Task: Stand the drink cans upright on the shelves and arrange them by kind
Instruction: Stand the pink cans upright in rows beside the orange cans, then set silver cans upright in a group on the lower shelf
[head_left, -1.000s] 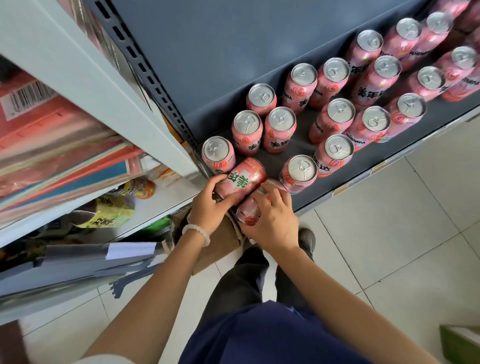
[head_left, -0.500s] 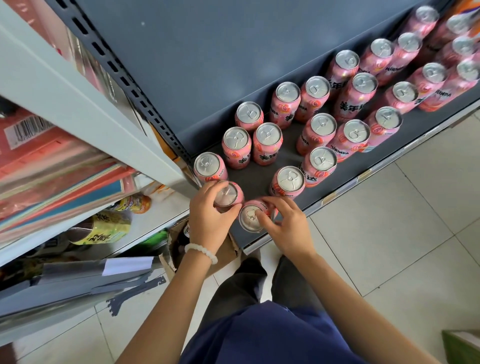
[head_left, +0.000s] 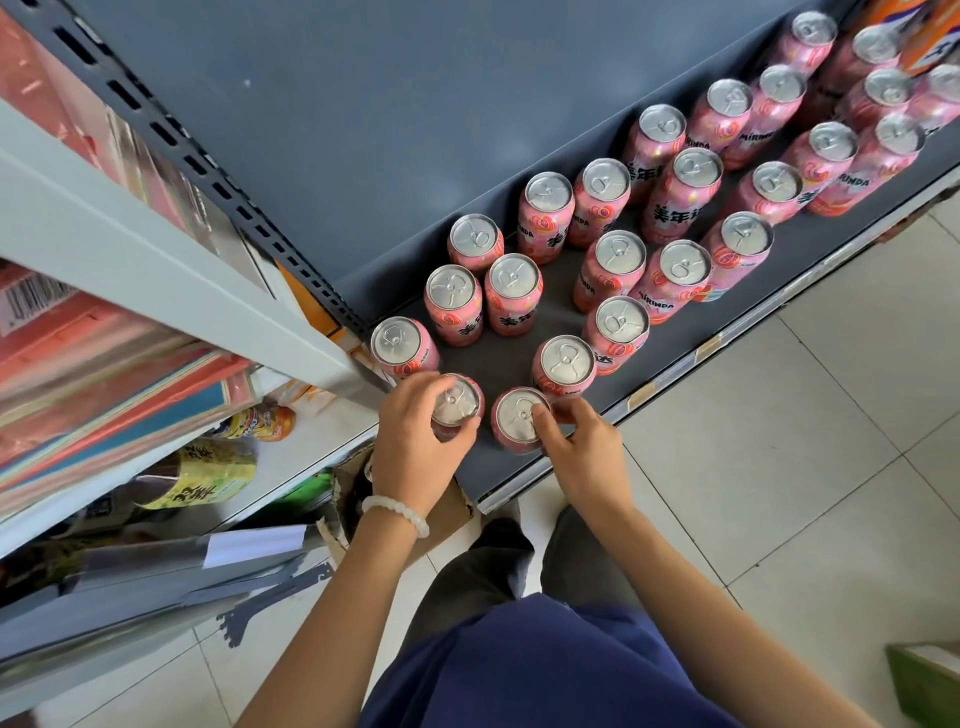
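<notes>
Cans gripped by curled fingers of left hand and right hand (near shelf lip) could topple off.

left fingers hide one can's side; an orange pack is cut off top right.

Both hands forward, fingers curled.

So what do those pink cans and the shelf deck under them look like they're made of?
Pink cans: likely aluminium, with bare silvery tops, pull tabs and glossy printed pink sides. Shelf deck: probably painted sheet metal, a flat dark grey matte surface matching the slotted upright; I can't confirm it.
</notes>
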